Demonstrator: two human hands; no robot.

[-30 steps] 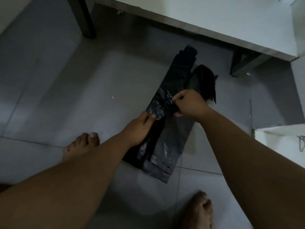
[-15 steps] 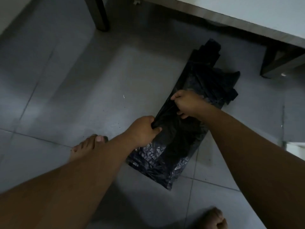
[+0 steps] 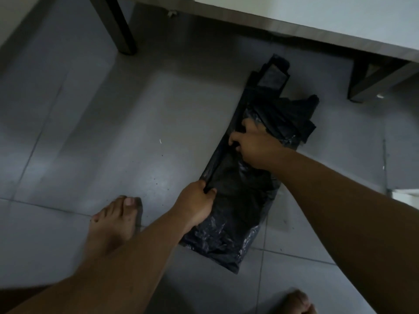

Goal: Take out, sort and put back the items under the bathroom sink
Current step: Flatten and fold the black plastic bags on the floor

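A stack of black plastic bags (image 3: 238,200) lies flat on the grey tiled floor, long side running from near me up toward the sink stand. My left hand (image 3: 196,202) grips the bags' left edge near the middle, thumb on top. My right hand (image 3: 254,143) is farther up, fingers curled into the plastic at the left edge. The far end of the stack is folded over into a thicker bundle (image 3: 292,116), with a narrow strip (image 3: 273,75) sticking out beyond it.
The sink stand's pale top edge (image 3: 294,26) crosses the top of the view, with dark legs at left (image 3: 118,26) and right (image 3: 371,85). My bare feet (image 3: 115,223) stand beside the bags. A white object (image 3: 405,196) shows at the right edge.
My right hand has moved up along the bags' left edge and my left hand has shifted its grip on that edge. The upper part of the stack now lies folded down flatter.
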